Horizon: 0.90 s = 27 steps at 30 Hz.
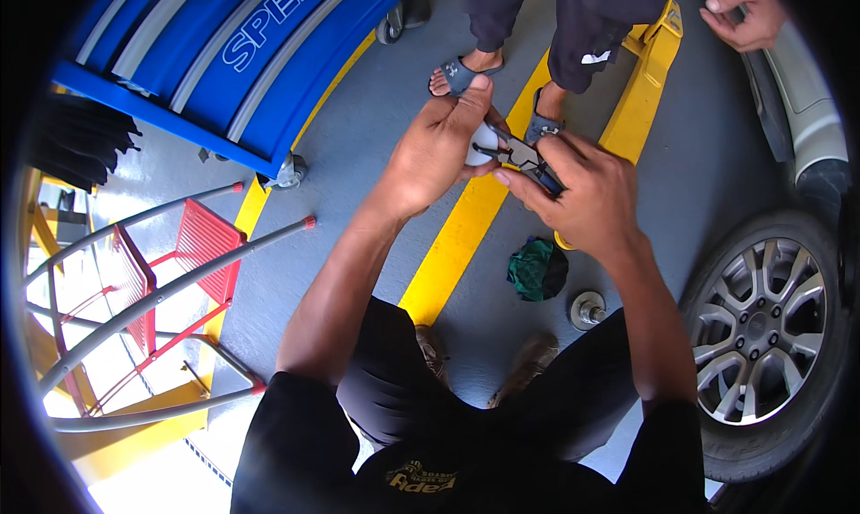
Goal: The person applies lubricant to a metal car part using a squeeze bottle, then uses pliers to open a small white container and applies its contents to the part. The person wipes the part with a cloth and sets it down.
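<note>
Both of my hands are raised close together in front of me, above the yellow floor line. My left hand (428, 155) is closed round a small white rounded piece (485, 141), thumb on top; most of it is hidden by the fingers. In my right hand (591, 196) is a small plier-like tool (524, 157) with metal jaws and dark handles. Its jaws point left and touch or overlap the white piece; which of the two I cannot tell.
A person in sandals (461, 73) stands opposite, one hand (745, 14) at upper right. A blue tool cabinet (224, 75) and red-stepped ladder (210, 250) are left. At right are a vehicle wheel (757, 335) and yellow lift arm (640, 97). Dark green cloth (537, 269) and a metal disc (589, 310) lie on the floor.
</note>
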Motion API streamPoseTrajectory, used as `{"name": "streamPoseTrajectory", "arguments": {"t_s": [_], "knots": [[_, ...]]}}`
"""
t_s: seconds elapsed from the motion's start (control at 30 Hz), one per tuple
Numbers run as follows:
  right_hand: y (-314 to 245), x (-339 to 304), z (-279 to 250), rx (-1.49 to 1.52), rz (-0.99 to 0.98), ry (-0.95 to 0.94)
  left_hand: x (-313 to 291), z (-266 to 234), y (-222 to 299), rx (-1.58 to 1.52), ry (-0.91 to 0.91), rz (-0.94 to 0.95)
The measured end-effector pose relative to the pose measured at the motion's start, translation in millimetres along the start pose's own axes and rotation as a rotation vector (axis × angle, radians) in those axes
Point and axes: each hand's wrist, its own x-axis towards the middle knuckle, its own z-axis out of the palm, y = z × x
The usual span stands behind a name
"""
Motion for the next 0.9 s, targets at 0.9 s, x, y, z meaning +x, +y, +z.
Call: {"name": "streamPoseTrajectory", "arguments": {"t_s": [0.9], "knots": [[33,3,-29,1.116,0.828,0.424,6,-10,14,-0.598,-0.103,0.299]]}}
